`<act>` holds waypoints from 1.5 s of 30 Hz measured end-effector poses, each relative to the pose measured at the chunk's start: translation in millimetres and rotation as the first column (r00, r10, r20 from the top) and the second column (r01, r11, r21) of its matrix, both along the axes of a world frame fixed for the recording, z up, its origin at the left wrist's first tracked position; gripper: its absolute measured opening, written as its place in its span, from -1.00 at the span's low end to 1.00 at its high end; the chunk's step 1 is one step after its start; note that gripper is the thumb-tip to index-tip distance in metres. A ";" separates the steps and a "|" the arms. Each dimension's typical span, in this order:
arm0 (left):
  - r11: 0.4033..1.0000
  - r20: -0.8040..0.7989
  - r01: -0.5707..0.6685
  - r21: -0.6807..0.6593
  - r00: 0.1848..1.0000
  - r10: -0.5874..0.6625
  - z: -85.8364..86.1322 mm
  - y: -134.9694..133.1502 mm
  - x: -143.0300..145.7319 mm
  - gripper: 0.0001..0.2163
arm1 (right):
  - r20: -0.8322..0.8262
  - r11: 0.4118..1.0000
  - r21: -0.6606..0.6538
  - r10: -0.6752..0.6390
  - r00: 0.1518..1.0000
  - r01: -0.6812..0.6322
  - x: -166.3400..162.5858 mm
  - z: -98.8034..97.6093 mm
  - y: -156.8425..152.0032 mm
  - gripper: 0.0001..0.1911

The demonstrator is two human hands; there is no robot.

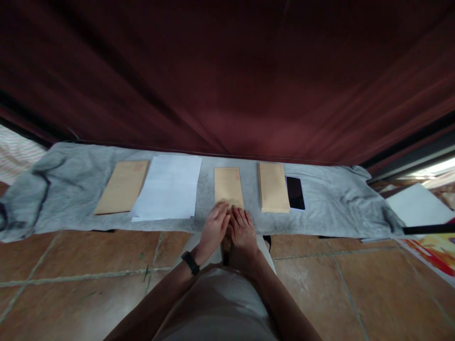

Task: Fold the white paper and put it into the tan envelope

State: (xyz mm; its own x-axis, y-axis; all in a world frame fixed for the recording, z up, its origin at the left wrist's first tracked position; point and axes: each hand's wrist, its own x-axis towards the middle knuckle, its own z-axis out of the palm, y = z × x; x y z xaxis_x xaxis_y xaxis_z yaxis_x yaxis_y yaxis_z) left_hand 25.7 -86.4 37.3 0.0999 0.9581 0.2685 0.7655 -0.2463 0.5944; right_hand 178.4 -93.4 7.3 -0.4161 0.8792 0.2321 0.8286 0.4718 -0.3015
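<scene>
A tan paper envelope (228,183) with small red print near its upper right corner lies in front of me on the grey cloth. My left hand (214,228) rests at the near end of this envelope, fingers stretched forward and slightly blurred. Beside it, my right hand (243,231) lies palm down on the same end, its fingers flat. The two hands almost meet and cover the envelope's near edge. A dark band (190,263) circles my left wrist.
White paper sheets (170,187) lie left of the envelope, partly beside another tan envelope stack (122,187). To the right are a thick stack of tan envelopes (273,188) and a dark-screened phone (295,193). A dark red curtain (227,85) hangs behind the cloth-covered surface (337,199).
</scene>
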 end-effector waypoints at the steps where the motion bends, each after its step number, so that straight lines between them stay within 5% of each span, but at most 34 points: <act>1: 0.993 -0.040 0.115 -0.006 0.993 -0.115 -0.1 -0.5 3.3 -0.60 | 0.001 1.000 0.014 0.005 1.000 -0.005 0.1 -4.5 0.0 -0.50; 4: 0.951 -0.153 0.302 -0.063 0.939 -0.308 -2.3 4.5 8.8 -0.54 | 0.003 0.999 0.052 0.005 1.000 -0.005 0.1 -16.3 0.2 -0.47; 10: 0.923 -0.254 0.373 -0.096 0.887 -0.385 -8.4 39.1 2.3 -0.49 | 0.031 0.991 0.116 0.062 0.998 -0.065 -0.5 -16.6 1.2 -0.53; 16: 0.898 -0.383 0.433 -0.082 0.818 -0.429 -14.9 83.0 -6.9 -0.47 | -0.052 0.999 0.049 0.019 0.998 -0.016 -2.1 -0.9 -0.1 -0.59; 23: 0.913 -0.499 0.398 -0.093 0.775 -0.388 -17.1 137.6 -6.7 -0.45 | -0.067 0.998 0.056 0.009 0.998 -0.005 -2.7 -1.7 -1.0 -0.47; 31: 0.967 -0.522 0.226 -0.115 0.815 -0.252 -18.5 178.7 -21.9 -0.43 | -0.047 0.999 0.048 0.007 0.999 -0.004 -2.4 3.9 -1.1 -0.47; 38: 0.995 -0.524 0.058 -0.079 0.847 -0.091 -15.4 163.7 -42.1 -0.40 | -0.055 0.999 0.053 0.004 0.998 -0.001 -3.2 2.3 -1.3 -0.48; 45: 0.982 -0.454 0.189 0.003 0.875 -0.167 -26.5 69.6 -31.0 -0.49 | -0.062 0.997 0.073 0.002 0.998 0.003 -3.0 -2.8 -1.5 -0.47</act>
